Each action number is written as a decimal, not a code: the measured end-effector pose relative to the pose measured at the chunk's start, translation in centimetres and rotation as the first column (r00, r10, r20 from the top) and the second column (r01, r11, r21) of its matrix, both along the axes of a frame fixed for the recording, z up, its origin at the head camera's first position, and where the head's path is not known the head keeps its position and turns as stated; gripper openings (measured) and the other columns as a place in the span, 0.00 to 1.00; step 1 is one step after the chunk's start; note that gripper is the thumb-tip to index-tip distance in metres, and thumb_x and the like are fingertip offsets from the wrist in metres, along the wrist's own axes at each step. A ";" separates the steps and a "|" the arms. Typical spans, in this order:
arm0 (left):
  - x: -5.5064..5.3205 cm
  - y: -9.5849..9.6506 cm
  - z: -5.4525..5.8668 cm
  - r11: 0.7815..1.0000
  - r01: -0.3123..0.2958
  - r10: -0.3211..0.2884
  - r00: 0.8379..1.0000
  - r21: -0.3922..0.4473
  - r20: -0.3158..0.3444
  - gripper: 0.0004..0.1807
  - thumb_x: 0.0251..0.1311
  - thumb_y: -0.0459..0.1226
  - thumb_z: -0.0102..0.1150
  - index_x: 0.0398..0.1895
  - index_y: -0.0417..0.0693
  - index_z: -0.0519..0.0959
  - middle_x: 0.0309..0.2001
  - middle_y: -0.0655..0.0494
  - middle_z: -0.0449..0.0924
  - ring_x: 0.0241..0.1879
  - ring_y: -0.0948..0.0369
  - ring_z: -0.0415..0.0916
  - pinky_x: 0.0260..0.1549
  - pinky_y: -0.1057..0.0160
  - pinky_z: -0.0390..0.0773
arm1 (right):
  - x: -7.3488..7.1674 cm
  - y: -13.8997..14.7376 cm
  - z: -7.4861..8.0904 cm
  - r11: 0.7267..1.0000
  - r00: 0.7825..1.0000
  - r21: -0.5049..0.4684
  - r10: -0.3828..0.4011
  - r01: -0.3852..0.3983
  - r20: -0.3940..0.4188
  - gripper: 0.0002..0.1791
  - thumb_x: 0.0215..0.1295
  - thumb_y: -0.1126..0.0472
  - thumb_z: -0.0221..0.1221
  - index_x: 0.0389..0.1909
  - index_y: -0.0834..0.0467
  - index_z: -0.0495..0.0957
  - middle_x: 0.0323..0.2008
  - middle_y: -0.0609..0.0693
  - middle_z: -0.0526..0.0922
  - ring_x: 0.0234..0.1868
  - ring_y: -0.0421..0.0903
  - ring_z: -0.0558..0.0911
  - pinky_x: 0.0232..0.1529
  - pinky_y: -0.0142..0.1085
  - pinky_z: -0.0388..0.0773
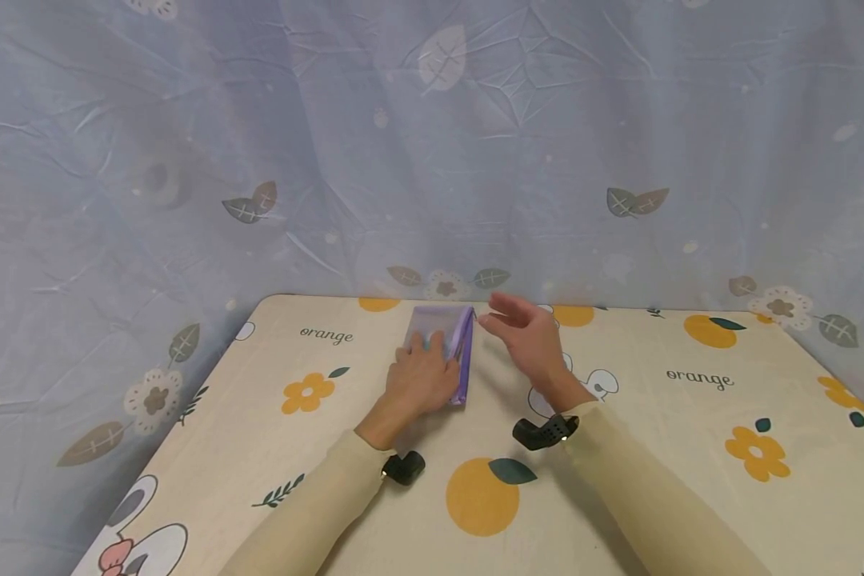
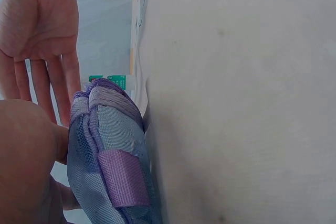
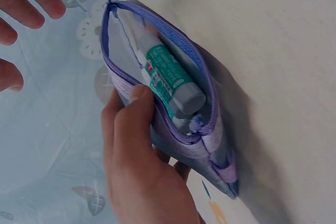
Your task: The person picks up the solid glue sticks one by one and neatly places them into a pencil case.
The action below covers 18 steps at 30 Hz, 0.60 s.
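Observation:
A purple-edged, see-through zipper pouch [image 1: 442,318] lies at the far part of the table, its unzipped mouth turned to the right. My left hand [image 1: 425,376] holds it, thumb [image 3: 140,93] over the near lip of the mouth and fingers on the outer side. Inside are green-labelled glue sticks [image 3: 169,72] with grey ends, one partly hidden under another. In the left wrist view, the pouch's woven side and purple tab [image 2: 124,178] show, with a green label [image 2: 118,81] beyond. My right hand [image 1: 526,336] is raised just right of the mouth, holding nothing, fingers loosely bent.
The table wears a cream cloth [image 1: 619,496] printed with oranges, flowers and words. Behind its far edge hangs a pale blue-grey patterned curtain [image 1: 432,160], close beyond the pouch. Each wrist carries a black strap device [image 1: 543,433].

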<state>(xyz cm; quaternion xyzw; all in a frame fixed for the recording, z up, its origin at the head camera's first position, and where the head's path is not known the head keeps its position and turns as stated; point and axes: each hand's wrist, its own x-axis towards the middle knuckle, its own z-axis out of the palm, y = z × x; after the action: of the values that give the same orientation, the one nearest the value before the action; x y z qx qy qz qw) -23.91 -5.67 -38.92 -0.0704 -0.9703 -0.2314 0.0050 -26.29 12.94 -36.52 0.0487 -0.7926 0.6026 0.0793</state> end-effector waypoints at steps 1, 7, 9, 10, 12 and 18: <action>0.0 0.0 0.0 1.000 0.000 0.000 1.000 0.001 0.001 0.33 0.78 0.49 0.43 0.81 0.46 0.62 0.71 0.34 0.67 0.61 0.32 0.72 0.59 0.34 0.76 | 0.0 0.1 0.1 1.000 1.000 -0.002 0.001 -0.001 0.001 0.32 0.70 0.54 0.70 0.73 0.56 0.76 0.70 0.54 0.82 0.68 0.54 0.83 0.70 0.51 0.77; 0.0 0.0 -0.1 1.000 -0.003 0.003 1.000 0.004 -0.003 0.33 0.78 0.49 0.43 0.81 0.46 0.62 0.72 0.34 0.66 0.62 0.31 0.72 0.59 0.34 0.75 | 0.3 0.8 0.5 1.000 1.000 0.001 0.010 -0.010 0.003 0.32 0.71 0.53 0.69 0.74 0.54 0.75 0.71 0.54 0.81 0.70 0.53 0.82 0.71 0.52 0.76; 0.0 0.0 -0.2 1.000 -0.003 0.003 1.000 0.003 -0.008 0.33 0.77 0.49 0.43 0.81 0.45 0.63 0.72 0.34 0.66 0.62 0.31 0.72 0.59 0.34 0.75 | 0.3 1.1 0.6 1.000 1.000 0.004 0.010 -0.010 0.003 0.32 0.72 0.53 0.68 0.74 0.53 0.75 0.71 0.54 0.80 0.70 0.52 0.82 0.72 0.52 0.75; 0.0 0.0 -0.2 1.000 -0.003 0.003 1.000 0.003 -0.010 0.33 0.77 0.49 0.43 0.80 0.45 0.63 0.72 0.34 0.66 0.62 0.31 0.72 0.59 0.34 0.76 | 0.3 1.3 0.6 1.000 1.000 0.002 0.009 -0.010 0.000 0.32 0.72 0.53 0.68 0.74 0.53 0.75 0.71 0.53 0.80 0.71 0.52 0.81 0.72 0.51 0.75; 0.0 0.0 -0.3 1.000 -0.004 0.004 1.000 0.002 -0.015 0.33 0.77 0.48 0.44 0.80 0.45 0.63 0.71 0.34 0.67 0.61 0.31 0.72 0.59 0.34 0.76 | 0.3 1.6 0.7 1.000 1.000 0.004 0.008 -0.008 -0.002 0.32 0.72 0.53 0.68 0.75 0.52 0.74 0.71 0.53 0.80 0.71 0.52 0.81 0.72 0.51 0.75; 0.1 0.0 -0.2 1.000 -0.001 0.001 1.000 -0.003 -0.022 0.32 0.77 0.48 0.43 0.79 0.44 0.64 0.69 0.34 0.68 0.60 0.32 0.73 0.57 0.34 0.76 | 0.4 2.4 1.4 1.000 1.000 0.006 0.000 0.000 0.002 0.33 0.73 0.52 0.67 0.76 0.53 0.72 0.72 0.52 0.79 0.72 0.51 0.79 0.72 0.50 0.75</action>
<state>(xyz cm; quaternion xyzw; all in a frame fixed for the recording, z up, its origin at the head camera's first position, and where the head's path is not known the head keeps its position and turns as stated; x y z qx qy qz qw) -23.83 -5.69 -39.11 -0.0725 -0.9705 -0.2294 0.0158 -25.92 15.38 -35.15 0.0482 -0.7945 0.6002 0.0783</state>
